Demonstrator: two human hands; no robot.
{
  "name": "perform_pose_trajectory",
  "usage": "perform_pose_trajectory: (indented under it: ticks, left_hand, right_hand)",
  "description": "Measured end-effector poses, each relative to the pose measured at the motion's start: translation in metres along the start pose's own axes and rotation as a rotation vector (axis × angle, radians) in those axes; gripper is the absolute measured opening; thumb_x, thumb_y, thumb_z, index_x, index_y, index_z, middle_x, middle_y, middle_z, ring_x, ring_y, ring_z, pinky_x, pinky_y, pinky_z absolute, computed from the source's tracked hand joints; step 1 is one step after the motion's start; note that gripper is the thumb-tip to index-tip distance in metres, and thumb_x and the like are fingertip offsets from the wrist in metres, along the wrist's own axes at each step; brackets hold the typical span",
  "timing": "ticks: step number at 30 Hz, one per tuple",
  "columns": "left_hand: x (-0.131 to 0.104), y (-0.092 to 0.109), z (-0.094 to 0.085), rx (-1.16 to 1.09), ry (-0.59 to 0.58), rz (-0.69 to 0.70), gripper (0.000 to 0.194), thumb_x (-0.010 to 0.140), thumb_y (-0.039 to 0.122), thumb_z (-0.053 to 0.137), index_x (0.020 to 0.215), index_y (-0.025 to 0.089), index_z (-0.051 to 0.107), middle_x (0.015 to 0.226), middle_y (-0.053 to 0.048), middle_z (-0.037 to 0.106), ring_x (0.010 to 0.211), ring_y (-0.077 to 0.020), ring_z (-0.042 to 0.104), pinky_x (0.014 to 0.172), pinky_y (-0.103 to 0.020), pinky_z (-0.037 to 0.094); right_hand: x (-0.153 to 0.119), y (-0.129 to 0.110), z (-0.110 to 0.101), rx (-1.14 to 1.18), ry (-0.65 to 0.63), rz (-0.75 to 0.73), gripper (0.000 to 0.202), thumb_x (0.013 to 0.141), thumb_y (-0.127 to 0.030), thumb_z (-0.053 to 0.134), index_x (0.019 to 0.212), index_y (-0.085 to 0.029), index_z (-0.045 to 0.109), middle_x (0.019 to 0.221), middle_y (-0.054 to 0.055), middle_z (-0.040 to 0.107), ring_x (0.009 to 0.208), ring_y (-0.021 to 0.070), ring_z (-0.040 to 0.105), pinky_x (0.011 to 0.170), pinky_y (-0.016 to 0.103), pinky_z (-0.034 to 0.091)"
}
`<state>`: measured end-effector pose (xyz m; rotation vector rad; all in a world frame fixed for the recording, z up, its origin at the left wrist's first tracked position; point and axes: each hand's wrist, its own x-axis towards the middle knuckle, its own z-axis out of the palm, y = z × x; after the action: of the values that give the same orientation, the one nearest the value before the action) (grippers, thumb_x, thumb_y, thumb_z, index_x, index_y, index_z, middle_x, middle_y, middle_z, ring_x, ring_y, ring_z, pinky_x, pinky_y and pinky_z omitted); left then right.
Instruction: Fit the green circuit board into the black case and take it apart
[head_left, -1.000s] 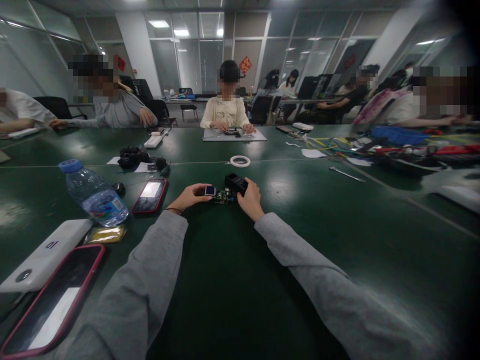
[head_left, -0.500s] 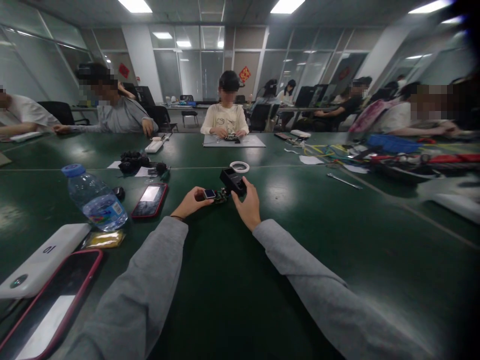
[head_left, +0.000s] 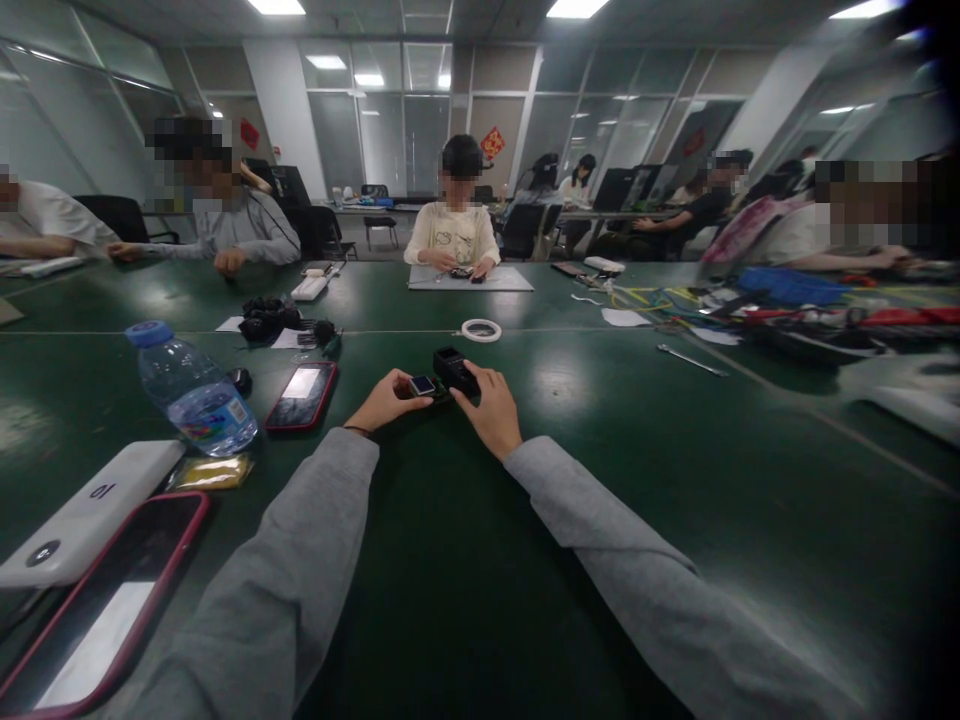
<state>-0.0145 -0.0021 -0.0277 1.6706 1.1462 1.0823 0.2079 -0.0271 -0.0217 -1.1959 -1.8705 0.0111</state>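
In the head view my left hand (head_left: pixel 388 401) pinches a small circuit board with a little square screen (head_left: pixel 423 385) on its upper face. My right hand (head_left: pixel 490 408) grips a black plastic case (head_left: pixel 454 371), thumb on the near side and fingers over its right end. The case sits right against the board's right end and covers part of it. Whether the two are joined I cannot tell. Both are held above the green table (head_left: pixel 450 560). Behind them lies a white ring (head_left: pixel 481 330), perhaps a roll of tape.
To my left are a water bottle (head_left: pixel 196 395), a red-edged phone (head_left: pixel 302 396), a larger phone (head_left: pixel 112 600), a white power bank (head_left: pixel 90 515) and a yellow packet (head_left: pixel 213 472). Tangled cables (head_left: pixel 675 300) and a metal tool (head_left: pixel 691 360) lie right. A person (head_left: pixel 452 235) sits opposite.
My right hand has brought the black case left and down against the board, turning it flatter. Less of the board shows now. My left hand has barely moved.
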Motion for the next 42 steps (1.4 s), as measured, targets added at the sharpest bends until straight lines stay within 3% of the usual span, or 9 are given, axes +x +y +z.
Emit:
perform_pose_trajectory:
  ticks: [11, 18, 26, 36, 42]
  left_hand:
    - [0.001, -0.003, 0.000, -0.013, -0.002, 0.019, 0.047, 0.061, 0.039, 0.077, 0.094, 0.016, 0.051, 0.093, -0.005, 0.063, 0.087, -0.0181, 0.061, 0.087, -0.041, 0.046]
    - [0.005, -0.005, -0.002, -0.116, -0.060, 0.025, 0.044, 0.069, 0.031, 0.072, 0.104, 0.016, 0.050, 0.105, -0.008, 0.061, 0.099, -0.0188, 0.059, 0.095, -0.042, 0.042]
    - [0.012, -0.018, -0.004, -0.229, 0.065, -0.008, 0.038, 0.066, 0.020, 0.070, 0.097, 0.015, 0.048, 0.104, -0.007, 0.057, 0.100, -0.0181, 0.057, 0.099, -0.043, 0.040]
    - [0.015, -0.021, -0.009, -0.187, 0.265, -0.030, 0.032, 0.070, 0.020, 0.065, 0.099, 0.015, 0.051, 0.109, -0.009, 0.058, 0.105, -0.0190, 0.057, 0.101, -0.042, 0.039]
    - [0.014, -0.019, -0.008, -0.174, 0.275, -0.036, 0.029, 0.074, 0.022, 0.064, 0.099, 0.014, 0.054, 0.104, -0.009, 0.061, 0.101, -0.0190, 0.059, 0.098, -0.042, 0.041]
  right_hand:
    - [0.000, 0.001, 0.001, -0.048, -0.009, 0.019, 0.048, 0.088, -0.043, 0.055, 0.129, -0.020, 0.047, 0.110, 0.010, 0.055, 0.104, 0.0278, 0.049, 0.090, 0.045, 0.044]
    - [0.001, -0.009, -0.007, 0.062, 0.110, -0.017, 0.040, 0.091, -0.035, 0.047, 0.128, -0.020, 0.046, 0.116, 0.009, 0.053, 0.108, 0.0245, 0.048, 0.096, 0.042, 0.041]
    - [0.004, 0.005, -0.003, 0.105, 0.238, 0.170, 0.037, 0.089, -0.035, 0.048, 0.120, -0.016, 0.050, 0.113, 0.011, 0.056, 0.104, 0.0239, 0.050, 0.093, 0.041, 0.041]
    - [0.004, 0.006, -0.005, 0.159, 0.132, 0.300, 0.036, 0.087, -0.046, 0.049, 0.109, -0.019, 0.057, 0.095, 0.007, 0.061, 0.087, 0.0222, 0.056, 0.080, 0.036, 0.044]
    - [0.004, 0.003, -0.007, 0.165, 0.076, 0.276, 0.034, 0.089, -0.047, 0.045, 0.101, -0.019, 0.058, 0.088, 0.006, 0.060, 0.081, 0.0206, 0.056, 0.076, 0.034, 0.044]
